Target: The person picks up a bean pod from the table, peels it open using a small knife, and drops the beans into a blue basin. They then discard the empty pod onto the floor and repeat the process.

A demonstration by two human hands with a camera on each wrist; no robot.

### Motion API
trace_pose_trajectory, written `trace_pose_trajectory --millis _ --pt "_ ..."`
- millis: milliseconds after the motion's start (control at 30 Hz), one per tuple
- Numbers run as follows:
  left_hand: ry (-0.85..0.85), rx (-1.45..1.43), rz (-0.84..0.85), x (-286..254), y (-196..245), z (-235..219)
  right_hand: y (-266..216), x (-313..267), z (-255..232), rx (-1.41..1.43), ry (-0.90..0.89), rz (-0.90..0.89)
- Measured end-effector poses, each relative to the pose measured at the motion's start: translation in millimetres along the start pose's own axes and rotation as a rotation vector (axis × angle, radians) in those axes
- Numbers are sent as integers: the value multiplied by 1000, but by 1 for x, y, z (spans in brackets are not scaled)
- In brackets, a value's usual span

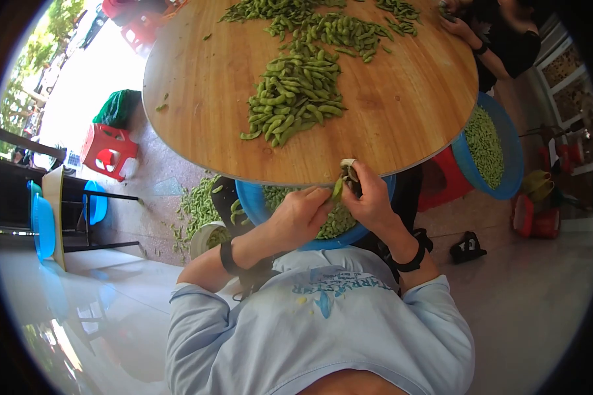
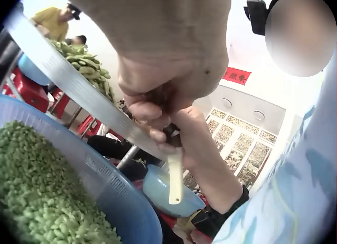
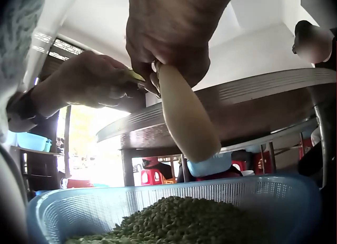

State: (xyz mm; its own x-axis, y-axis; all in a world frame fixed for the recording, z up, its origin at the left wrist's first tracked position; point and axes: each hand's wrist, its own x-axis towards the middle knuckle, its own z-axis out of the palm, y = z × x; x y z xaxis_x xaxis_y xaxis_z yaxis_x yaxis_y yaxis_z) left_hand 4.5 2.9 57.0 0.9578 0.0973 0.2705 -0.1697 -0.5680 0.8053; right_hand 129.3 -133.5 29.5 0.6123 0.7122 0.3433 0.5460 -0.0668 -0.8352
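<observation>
Your left hand [image 1: 300, 217] pinches a pod [image 1: 338, 189]; your right hand [image 1: 370, 197] grips a cream-handled tool [image 3: 185, 115]. Below your fingers the basket [image 3: 263, 194] looks well filled, but a big pile [image 1: 296, 95] beyond them remains unshelled.

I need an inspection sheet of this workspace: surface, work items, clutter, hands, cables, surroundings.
Surface: round wooden table, strewn with green pods.
Work items: blue basket of shelled beans below the hands; one pod and a pale-handled tool held.
Clutter: empty pods on floor; second blue basket.
Hands: left hand pinches the pod; right hand grips the tool.
Cables: nothing seen.
Surroundings: red stool, another person at the table.
</observation>
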Motion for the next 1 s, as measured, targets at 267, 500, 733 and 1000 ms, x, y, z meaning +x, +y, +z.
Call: trace_pose_trajectory --millis 267,500,733,1000 --pt "-17 -431 -532 -18 -18 24 -4 -20 3 -42 -60 -207" --pt "-48 -11 -287 -24 -52 40 7 -26 4 -136 -46 -218" --pt "163 -35 -210 -28 -13 19 0 -30 2 131 -122 101" --pt "-192 659 -229 -49 10 -87 -3 -17 4 61 -211 -146"
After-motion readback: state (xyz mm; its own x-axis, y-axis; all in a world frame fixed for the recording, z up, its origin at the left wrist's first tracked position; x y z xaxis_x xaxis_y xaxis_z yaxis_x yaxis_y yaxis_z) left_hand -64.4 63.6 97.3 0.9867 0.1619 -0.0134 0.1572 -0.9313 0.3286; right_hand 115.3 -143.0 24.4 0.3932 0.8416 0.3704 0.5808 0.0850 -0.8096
